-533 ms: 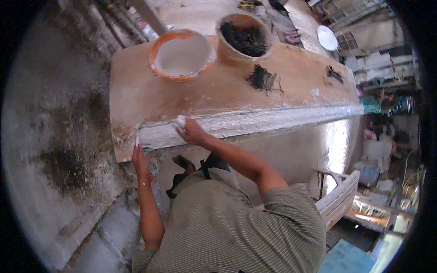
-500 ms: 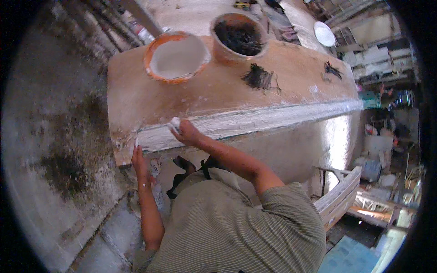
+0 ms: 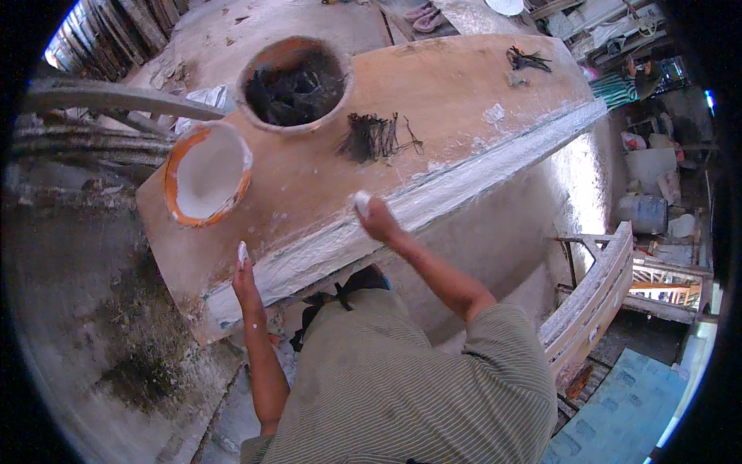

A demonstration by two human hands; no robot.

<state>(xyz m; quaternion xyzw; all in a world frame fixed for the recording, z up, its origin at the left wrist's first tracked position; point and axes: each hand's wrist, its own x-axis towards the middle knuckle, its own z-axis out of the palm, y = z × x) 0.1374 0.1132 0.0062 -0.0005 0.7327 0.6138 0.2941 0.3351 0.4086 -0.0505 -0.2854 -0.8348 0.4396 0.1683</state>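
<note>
A rough workshop, evident in its stained grey floor (image 3: 85, 286), a spattered desk (image 3: 309, 182) edged by a white-coated strip (image 3: 464, 183), an orange-rimmed bucket (image 3: 176, 204) of pale material and a tub (image 3: 348, 77) of dark strands. Long poles (image 3: 116, 39) crowd the upper left; a barrel (image 3: 643, 214) stands amid clutter at far right.

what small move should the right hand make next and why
Perhaps smooth the white strip with the right hand: the strip's surface looks uneven, and that hand, white at the fingers' ends, is right by it.
</note>
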